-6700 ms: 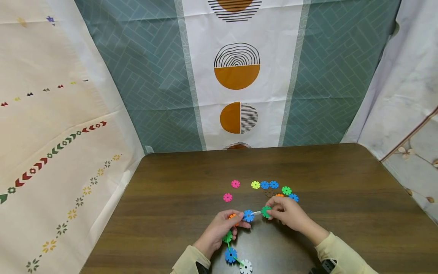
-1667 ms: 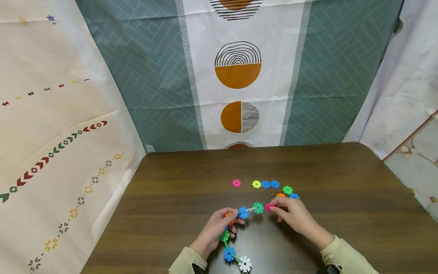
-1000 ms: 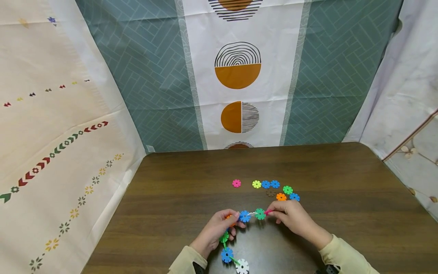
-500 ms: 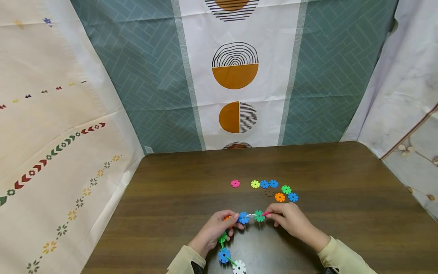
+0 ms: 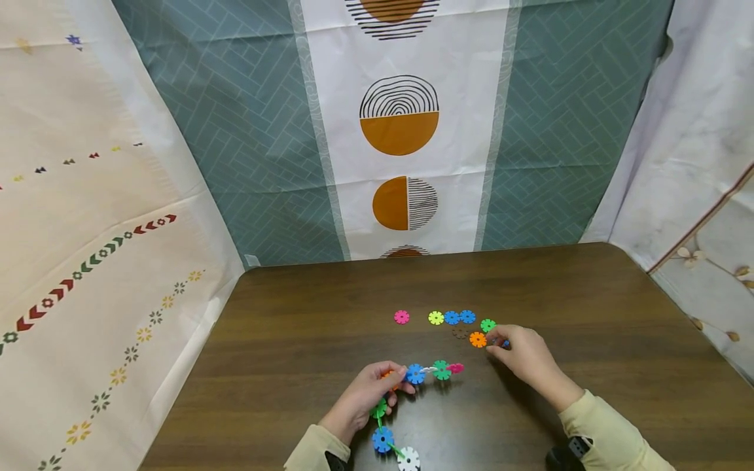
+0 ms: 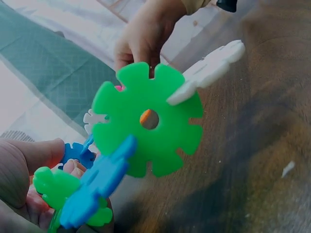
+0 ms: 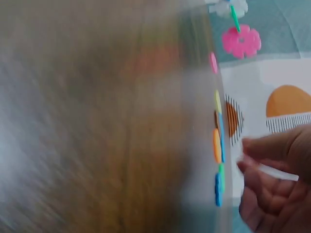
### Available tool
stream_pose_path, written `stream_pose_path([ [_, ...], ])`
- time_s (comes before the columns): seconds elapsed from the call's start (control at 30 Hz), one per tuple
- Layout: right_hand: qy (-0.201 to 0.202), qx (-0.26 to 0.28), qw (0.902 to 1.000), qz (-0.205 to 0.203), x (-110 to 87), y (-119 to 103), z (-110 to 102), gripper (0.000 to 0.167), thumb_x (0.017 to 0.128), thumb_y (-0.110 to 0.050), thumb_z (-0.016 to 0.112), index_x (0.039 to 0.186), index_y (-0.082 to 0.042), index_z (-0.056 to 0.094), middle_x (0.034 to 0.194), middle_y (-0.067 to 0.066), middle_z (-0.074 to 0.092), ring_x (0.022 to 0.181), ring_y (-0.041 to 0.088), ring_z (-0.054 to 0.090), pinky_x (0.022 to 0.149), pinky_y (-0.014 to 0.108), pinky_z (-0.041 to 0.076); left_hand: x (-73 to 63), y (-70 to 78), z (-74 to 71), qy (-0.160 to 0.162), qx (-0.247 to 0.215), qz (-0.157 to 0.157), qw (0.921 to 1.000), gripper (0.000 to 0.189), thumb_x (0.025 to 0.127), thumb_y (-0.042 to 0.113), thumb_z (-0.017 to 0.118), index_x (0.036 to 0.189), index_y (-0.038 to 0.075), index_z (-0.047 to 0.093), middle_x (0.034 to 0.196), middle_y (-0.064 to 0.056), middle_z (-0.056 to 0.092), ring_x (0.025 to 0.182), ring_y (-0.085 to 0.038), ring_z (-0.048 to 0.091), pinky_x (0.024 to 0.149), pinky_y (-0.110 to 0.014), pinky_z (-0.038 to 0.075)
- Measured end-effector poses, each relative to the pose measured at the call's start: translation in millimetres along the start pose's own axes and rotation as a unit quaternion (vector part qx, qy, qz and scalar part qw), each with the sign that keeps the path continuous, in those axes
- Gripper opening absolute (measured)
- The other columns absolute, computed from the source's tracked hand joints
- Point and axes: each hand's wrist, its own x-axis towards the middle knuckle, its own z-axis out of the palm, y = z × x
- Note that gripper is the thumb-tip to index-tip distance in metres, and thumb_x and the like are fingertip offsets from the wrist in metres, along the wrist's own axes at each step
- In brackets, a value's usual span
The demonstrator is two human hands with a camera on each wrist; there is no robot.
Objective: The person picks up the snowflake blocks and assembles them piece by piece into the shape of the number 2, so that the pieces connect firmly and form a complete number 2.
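My left hand [image 5: 368,396] holds a chain of slotted plastic snowflake discs by its middle, with an orange disc partly hidden under the thumb. To the right, the chain runs through a blue disc [image 5: 415,374] and a green disc [image 5: 442,370] to a pink disc [image 5: 456,368] at its tip. Its other end hangs down to a white disc [image 5: 409,459]. Large in the left wrist view is a green disc [image 6: 170,143] with a white one slotted in. My right hand [image 5: 524,356] reaches over a half-hidden blue disc, thumb and fingers apart in the right wrist view.
Loose discs lie on the brown table [image 5: 306,327]: a pink one [image 5: 402,317], a yellow one [image 5: 436,318], two blue ones, a brown one [image 5: 460,333], an orange one [image 5: 478,339] and a green one [image 5: 487,325]. Patterned cloths hang behind and beside the table.
One pink disc from the table has been joined to the chain's green end disc. My right hand has let go of it and moved right and away, to the loose discs.
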Motion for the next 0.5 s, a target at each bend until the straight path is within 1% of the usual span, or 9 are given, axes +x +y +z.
stream_pose_path([
  [0.03,0.004,-0.016,0.9998,0.012,1.2,2.0,-0.9,0.018,0.082,-0.013,0.079,0.097,-0.009,0.072,0.080,-0.003,0.064,0.069,0.014,0.056,0.059,0.034,0.046,-0.3,0.6,0.0,0.001,0.001,0.000,1.0000,0.027,0.100,0.025,0.058,0.107,-0.001,0.062,0.087,-0.009,0.072,0.049,-0.008,0.043,0.044,-0.019,0.041],
  [0.1,-0.002,-0.040,0.9986,0.035,3.4,5.6,-2.3,0.027,0.082,-0.016,0.078,0.106,-0.006,0.070,0.081,0.000,0.062,0.069,0.016,0.054,0.056,0.034,0.044,-0.8,1.4,0.2,0.002,0.002,-0.001,1.0000,0.027,0.099,0.025,0.058,0.107,-0.001,0.062,0.086,-0.008,0.072,0.050,-0.008,0.043,0.044,-0.018,0.041],
  [0.17,-0.016,-0.060,0.9968,0.051,5.4,8.6,-3.3,0.035,0.083,-0.019,0.078,0.113,-0.005,0.067,0.082,0.002,0.061,0.069,0.018,0.055,0.055,0.035,0.045,-1.4,1.9,0.7,0.004,0.001,-0.002,1.0000,0.027,0.099,0.025,0.059,0.106,-0.001,0.063,0.086,-0.008,0.072,0.050,-0.007,0.044,0.044,-0.018,0.042],
  [0.23,-0.026,-0.073,0.9952,0.060,6.8,11.1,-3.9,0.039,0.084,-0.022,0.078,0.116,-0.005,0.065,0.086,0.006,0.064,0.071,0.020,0.057,0.055,0.038,0.047,-1.6,1.8,1.0,0.004,-0.001,-0.005,1.0000,0.026,0.098,0.025,0.060,0.104,0.000,0.063,0.085,-0.007,0.072,0.050,-0.007,0.044,0.044,-0.018,0.042],
  [0.33,-0.030,-0.083,0.9939,0.067,8.0,14.5,-4.0,0.031,0.083,-0.024,0.078,0.106,-0.007,0.065,0.085,0.006,0.063,0.071,0.021,0.056,0.055,0.039,0.046,-2.0,1.9,1.1,0.004,-0.001,-0.004,1.0000,0.026,0.098,0.026,0.060,0.103,0.000,0.063,0.084,-0.007,0.072,0.050,-0.007,0.044,0.044,-0.018,0.042],
  [0.4,-0.027,-0.083,0.9939,0.068,8.1,16.1,-4.4,0.026,0.083,-0.023,0.079,0.098,-0.009,0.063,0.083,0.005,0.060,0.069,0.021,0.052,0.054,0.038,0.043,-2.1,2.2,0.9,0.004,0.000,-0.003,1.0000,0.026,0.098,0.026,0.061,0.103,0.000,0.063,0.084,-0.007,0.072,0.050,-0.007,0.044,0.044,-0.018,0.042],
  [0.5,-0.027,-0.073,0.9946,0.068,7.3,16.9,-4.5,0.028,0.081,-0.020,0.080,0.092,-0.010,0.057,0.077,0.003,0.052,0.066,0.020,0.046,0.053,0.034,0.036,-2.9,2.3,0.0,0.004,-0.001,0.000,1.0000,0.027,0.098,0.026,0.061,0.103,0.000,0.063,0.084,-0.007,0.072,0.050,-0.007,0.043,0.045,-0.018,0.042],
])
